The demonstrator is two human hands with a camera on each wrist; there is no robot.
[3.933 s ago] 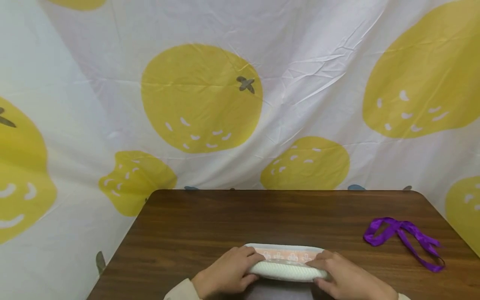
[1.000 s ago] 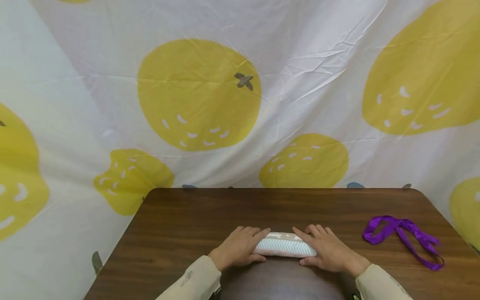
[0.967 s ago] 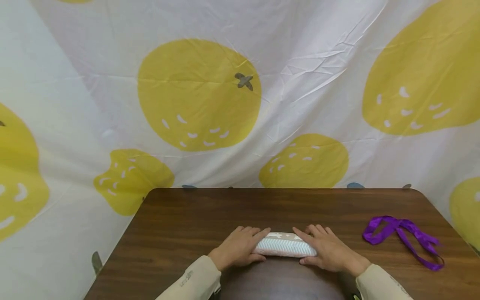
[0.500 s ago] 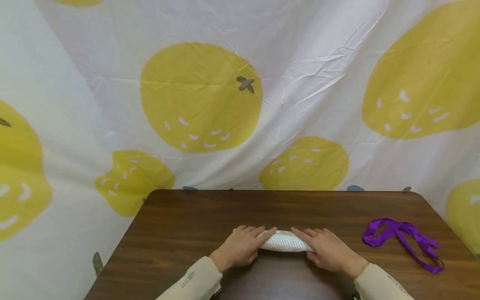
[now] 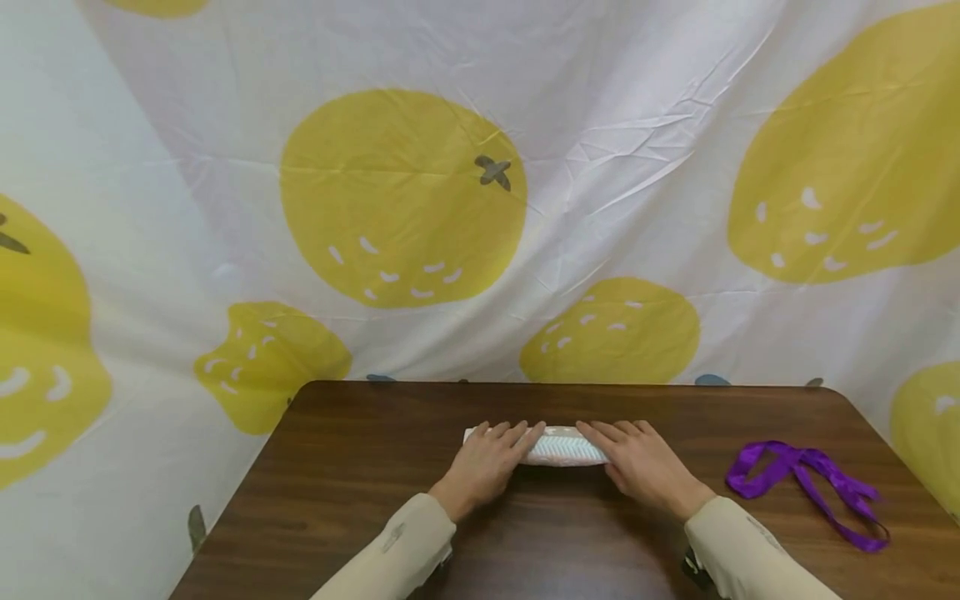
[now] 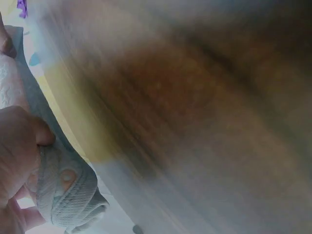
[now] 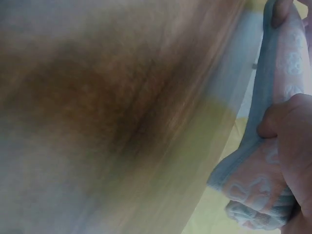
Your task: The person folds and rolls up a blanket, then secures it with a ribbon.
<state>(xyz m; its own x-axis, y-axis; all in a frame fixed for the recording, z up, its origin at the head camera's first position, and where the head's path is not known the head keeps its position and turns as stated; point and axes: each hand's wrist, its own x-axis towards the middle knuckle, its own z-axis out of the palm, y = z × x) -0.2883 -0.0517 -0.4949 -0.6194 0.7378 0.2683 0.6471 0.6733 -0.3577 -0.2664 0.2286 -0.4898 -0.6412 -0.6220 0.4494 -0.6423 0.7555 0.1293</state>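
A rolled-up towel with a pale blue-and-white zigzag pattern and a pinkish lower side lies crosswise between both hands, over the middle of the table. My left hand grips its left part, fingers over the top. On the right part, my right hand holds on likewise. In the left wrist view, the left thumb presses the towel near its layered, coiled end. The right wrist view shows the other thumb on the towel, whose peach face with white motifs and grey-blue border is visible there.
A loosely looped purple ribbon lies on the right side of the dark wooden table. Behind the table's far edge hangs a white cloth printed with large yellow fruit.
Earlier the towel was a wider, partly rolled piece close to me. It has become a narrower roll, and both hands have moved away from me with it. The ribbon stays put.
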